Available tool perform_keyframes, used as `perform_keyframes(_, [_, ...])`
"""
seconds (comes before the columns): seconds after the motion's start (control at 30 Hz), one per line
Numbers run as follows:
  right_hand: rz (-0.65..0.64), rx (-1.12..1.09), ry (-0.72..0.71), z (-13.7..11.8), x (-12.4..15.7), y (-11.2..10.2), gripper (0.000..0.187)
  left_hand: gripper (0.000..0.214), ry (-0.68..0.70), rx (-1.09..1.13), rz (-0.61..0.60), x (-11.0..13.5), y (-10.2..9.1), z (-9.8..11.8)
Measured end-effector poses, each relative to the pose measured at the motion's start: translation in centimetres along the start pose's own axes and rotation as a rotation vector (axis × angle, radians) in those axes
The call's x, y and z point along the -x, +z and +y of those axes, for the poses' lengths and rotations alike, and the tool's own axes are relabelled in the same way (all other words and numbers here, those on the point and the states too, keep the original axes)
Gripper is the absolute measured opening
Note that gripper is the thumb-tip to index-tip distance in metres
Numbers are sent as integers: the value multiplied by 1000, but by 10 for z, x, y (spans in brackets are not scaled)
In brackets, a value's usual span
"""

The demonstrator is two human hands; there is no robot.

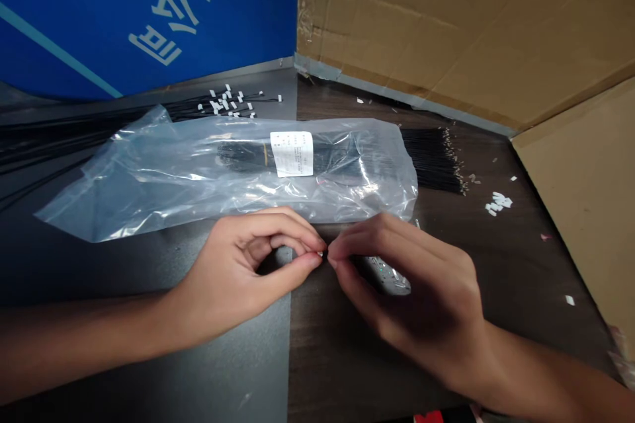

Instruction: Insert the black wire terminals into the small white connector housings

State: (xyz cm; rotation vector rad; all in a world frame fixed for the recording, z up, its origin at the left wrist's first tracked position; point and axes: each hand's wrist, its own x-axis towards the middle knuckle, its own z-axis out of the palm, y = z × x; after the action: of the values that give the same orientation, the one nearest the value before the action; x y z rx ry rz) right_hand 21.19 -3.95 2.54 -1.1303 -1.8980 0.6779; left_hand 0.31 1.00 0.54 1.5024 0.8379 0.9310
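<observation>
Head view: left hand (243, 261) pinches a tiny white piece (320, 254) mid-frame, in front of the plastic bag (198, 198). Right hand (436, 277) fingertips pinched together just beside; can't tell if holding anything. Risk: small pinch area, piece could slip, get lost on dark bench (322, 363). Right hand partly hides shiny bits (397, 281); forearms cut off; label (292, 154) unreadable.

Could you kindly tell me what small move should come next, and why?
Perhaps ease the right hand gently towards the left hand, since a tiny pale piece shows between its fingers and the right fingers look pinched across a narrow gap.
</observation>
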Motion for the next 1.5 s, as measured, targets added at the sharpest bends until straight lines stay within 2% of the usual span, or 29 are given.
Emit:
perform_keyframes(0.13, [-38,101,-95,1,4,1,23,17,68,-62,-3,3,-1,-1])
perform_keyframes(0.2, [-31,97,-69,-1,4,2,22,20,112,-93,-10,5,-3,-1])
perform_keyframes(0.3, [-59,-43,137,-6,0,-1,15,22,216,-207,-2,10,-7,0])
perform_keyframes(0.37, [-120,-128,288,-10,-4,-6,9,25,295,-305,-8,14,-10,2])
perform_keyframes(0.43, [-188,-171,381,-12,-8,-12,11,30,343,-381,-53,19,-14,5])
perform_keyframes(0.57, [-249,-294,464,-16,-13,-19,13,35,374,-459,-124,26,-18,10])
perform_keyframes(0.77, [-270,-261,554,-19,-14,-20,11,28,474,-437,-58,19,-11,7])
perform_keyframes(0.93, [-192,-185,479,-21,-12,-18,10,23,393,-320,15,10,-6,0])
perform_keyframes(1.07, [-156,-154,433,-18,-9,-16,11,23,306,-239,-41,7,-6,-3])
perform_keyframes(1.3, [-203,-219,537,-17,-10,-14,10,21,188,-23,-58,4,-5,-1])
perform_keyframes(1.5, [-200,-272,574,-13,-11,-9,19,17,34,163,-58,0,-5,-3])
